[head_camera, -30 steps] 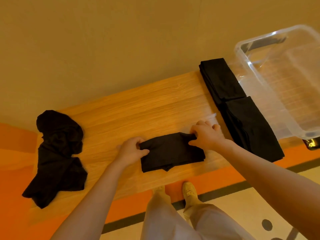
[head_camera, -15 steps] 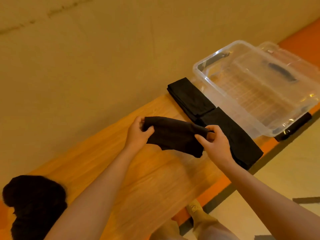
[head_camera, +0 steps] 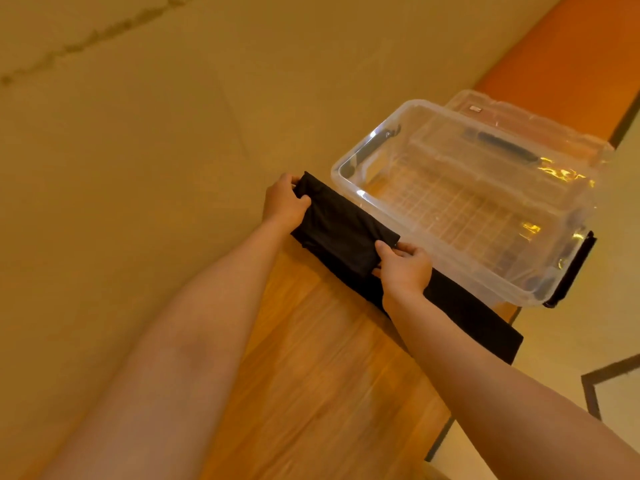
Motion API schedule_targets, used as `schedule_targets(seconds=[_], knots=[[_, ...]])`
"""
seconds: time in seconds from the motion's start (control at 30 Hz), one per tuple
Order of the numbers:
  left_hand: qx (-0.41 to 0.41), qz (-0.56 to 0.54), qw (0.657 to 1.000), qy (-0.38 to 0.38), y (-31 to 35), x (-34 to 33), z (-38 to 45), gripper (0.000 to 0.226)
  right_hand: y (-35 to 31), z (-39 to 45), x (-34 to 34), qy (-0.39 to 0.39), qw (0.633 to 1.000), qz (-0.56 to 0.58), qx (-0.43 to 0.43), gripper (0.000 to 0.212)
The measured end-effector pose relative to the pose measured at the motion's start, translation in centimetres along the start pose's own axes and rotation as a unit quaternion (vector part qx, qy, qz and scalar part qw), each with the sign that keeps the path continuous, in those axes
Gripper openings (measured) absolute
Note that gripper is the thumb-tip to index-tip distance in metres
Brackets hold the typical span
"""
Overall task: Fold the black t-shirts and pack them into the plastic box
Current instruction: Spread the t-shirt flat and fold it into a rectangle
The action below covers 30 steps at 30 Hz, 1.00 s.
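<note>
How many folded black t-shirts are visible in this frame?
2 that I can tell apart: one folded t-shirt held by both hands beside the plastic box, and one lying on the table beneath it. More may be hidden underneath.

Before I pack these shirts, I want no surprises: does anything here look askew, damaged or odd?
Little stands out. The plastic box sits upright and holds no shirts. Both hands hold the folded t-shirt by its ends over the folded shirts beside the box. Only a crack runs along the wall.

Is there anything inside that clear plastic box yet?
No shirts: through the clear plastic box only its ribbed bottom shows. The folded black t-shirt is held outside it.
</note>
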<state>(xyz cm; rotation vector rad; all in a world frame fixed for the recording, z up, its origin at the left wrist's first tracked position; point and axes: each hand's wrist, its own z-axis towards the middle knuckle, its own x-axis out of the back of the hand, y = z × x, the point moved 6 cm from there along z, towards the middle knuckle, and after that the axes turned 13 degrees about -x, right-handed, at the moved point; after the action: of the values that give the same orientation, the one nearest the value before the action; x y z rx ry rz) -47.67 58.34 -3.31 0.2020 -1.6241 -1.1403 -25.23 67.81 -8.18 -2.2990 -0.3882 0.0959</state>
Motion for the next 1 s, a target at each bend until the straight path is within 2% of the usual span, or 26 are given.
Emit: schedule_targets(seconds=[0.13, 0.3, 0.37, 0.47, 0.53, 0.6, 0.67, 0.7, 0.8, 0.87, 1.0], knots=[[0.000, 0.025, 0.999, -0.021, -1.0, -2.1, 2.0, 0.028, 0.8, 2.0, -0.2, 0.044, 0.999, 0.024, -0.021, 0.026], [0.012, 0.068, 0.997, -0.016, -2.8, -3.2, 2.6, 0.036, 1.0, 1.9, 0.0, 0.049, 0.999, -0.005, -0.007, 0.029], [-0.032, 0.156, 0.987, 0.012, -2.4, -2.7, 2.4, 0.036, 0.9, 1.2, 0.2, 0.042, 0.998, -0.032, 0.015, 0.031], [-0.181, 0.252, 0.951, 0.017, -0.3, -3.2, 1.2, 0.031, 0.3, -0.8, 0.7, 0.042, 0.984, -0.117, 0.131, 0.031], [-0.288, 0.248, 0.925, -0.019, 0.9, -4.5, -0.4, 0.028, -0.1, -2.2, 0.1, 0.036, 0.944, -0.222, 0.240, 0.029], [-0.356, 0.243, 0.899, -0.076, 1.0, -6.2, -2.1, 0.032, 0.2, -2.7, -1.2, 0.043, 0.873, -0.361, 0.326, 0.037], [-0.365, 0.253, 0.888, -0.119, 0.3, -7.2, -3.0, 0.040, 1.0, -2.5, -1.9, 0.072, 0.802, -0.463, 0.371, 0.047], [-0.351, 0.253, 0.892, -0.133, -0.1, -7.4, -3.2, 0.043, 1.4, -2.2, -2.0, 0.081, 0.780, -0.494, 0.375, 0.051], [-0.303, 0.243, 0.906, -0.168, -1.0, -7.5, -3.6, 0.051, 2.9, -1.3, -1.9, 0.059, 0.743, -0.564, 0.355, 0.056], [-0.287, 0.252, 0.904, -0.194, -1.1, -7.5, -3.9, 0.053, 3.3, -1.2, -1.7, 0.054, 0.724, -0.582, 0.366, 0.056], [-0.268, 0.288, 0.892, -0.220, -1.0, -6.9, -4.9, 0.054, 2.7, -1.7, -1.5, 0.050, 0.711, -0.593, 0.375, 0.055]])
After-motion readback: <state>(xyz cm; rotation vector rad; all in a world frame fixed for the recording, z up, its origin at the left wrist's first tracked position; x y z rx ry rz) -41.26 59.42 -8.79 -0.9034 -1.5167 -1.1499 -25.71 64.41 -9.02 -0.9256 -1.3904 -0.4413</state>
